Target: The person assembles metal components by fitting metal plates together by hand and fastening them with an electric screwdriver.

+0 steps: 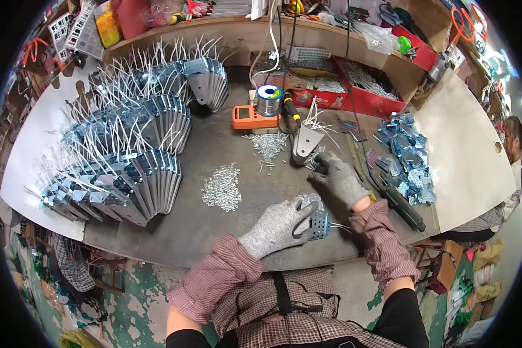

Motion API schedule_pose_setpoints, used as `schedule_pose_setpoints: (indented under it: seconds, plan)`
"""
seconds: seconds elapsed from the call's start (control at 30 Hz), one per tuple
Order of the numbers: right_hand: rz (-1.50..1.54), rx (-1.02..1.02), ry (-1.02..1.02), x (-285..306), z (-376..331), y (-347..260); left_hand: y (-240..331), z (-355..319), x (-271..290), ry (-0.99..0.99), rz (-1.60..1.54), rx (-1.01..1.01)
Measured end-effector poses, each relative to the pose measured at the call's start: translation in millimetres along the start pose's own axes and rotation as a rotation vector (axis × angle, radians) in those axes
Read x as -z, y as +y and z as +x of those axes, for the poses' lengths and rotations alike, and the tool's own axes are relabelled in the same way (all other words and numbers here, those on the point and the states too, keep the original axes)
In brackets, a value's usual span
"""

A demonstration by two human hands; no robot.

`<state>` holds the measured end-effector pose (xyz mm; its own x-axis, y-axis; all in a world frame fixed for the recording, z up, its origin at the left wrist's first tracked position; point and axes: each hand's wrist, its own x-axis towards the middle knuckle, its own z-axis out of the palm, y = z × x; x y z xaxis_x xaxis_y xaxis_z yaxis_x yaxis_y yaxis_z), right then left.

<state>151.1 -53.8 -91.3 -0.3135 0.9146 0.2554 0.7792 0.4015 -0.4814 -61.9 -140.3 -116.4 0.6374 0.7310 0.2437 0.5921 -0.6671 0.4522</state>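
Note:
My left hand (275, 229), in a grey knit glove, grips a bluish perforated metal bracket (319, 225) at the table's near edge. White wires stick out from the bracket's right side. My right hand (340, 180), gloved too, reaches beside a small heap of screws (315, 155). Its thumb and fingertips are drawn together in a pinch; whatever is between them is too small to make out. Just beyond those screws rests a grey metal plate piece (307, 141) with white wires. A pile of nuts (222, 188) and a larger pile of screws (268, 146) lie left of it.
Rows of wired metal plates (156, 180) fill the left side. An orange instrument (245, 118), a solder spool (269, 104) and a yellow-black handled tool (292, 109) stand behind. Loose blue metal parts (409, 159) and a dark-handled tool (405, 209) lie right. Red parts boxes (318, 98) line the back.

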Motion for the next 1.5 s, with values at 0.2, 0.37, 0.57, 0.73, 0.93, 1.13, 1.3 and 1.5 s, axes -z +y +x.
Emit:
schedule_pose_setpoints:
  seconds: [0.2, 0.37, 0.57, 0.73, 0.93, 1.13, 1.3, 1.5]
  plan:
    - [-0.257, 0.028, -0.060, -28.0, 17.8, 26.1, -2.4, -6.5, -5.2, 0.005, 0.025, -0.004]
    - [-0.266, 0.047, -0.078, -17.2, 16.5, 27.4, 1.9, 0.5, -17.3, 0.038, 0.000, -0.017]
    - [-0.351, 0.036, -0.234, -6.2, 13.0, 8.8, 2.3, -4.2, -13.3, 0.056, -0.016, -0.061]
    - [0.043, -0.096, -0.155, 20.8, -15.8, -26.5, -0.2, -8.4, -9.6, 0.024, 0.039, 0.081]
    - [0.490, -0.012, -0.248, 13.7, -62.1, -17.3, 0.5, -1.9, -7.3, 0.039, 0.018, 0.048]
    - [0.234, 0.050, -0.069, 2.0, -74.0, -34.6, 8.9, -1.0, -5.8, -0.043, 0.024, 0.104]
    - [0.084, 0.202, 0.044, -8.6, -83.3, -36.5, 0.7, -4.7, -14.0, 0.079, -0.023, 0.032]
    - [-0.037, 0.262, -0.162, 14.1, -39.9, -23.0, -1.3, -0.9, -10.9, 0.069, 0.004, 0.018]
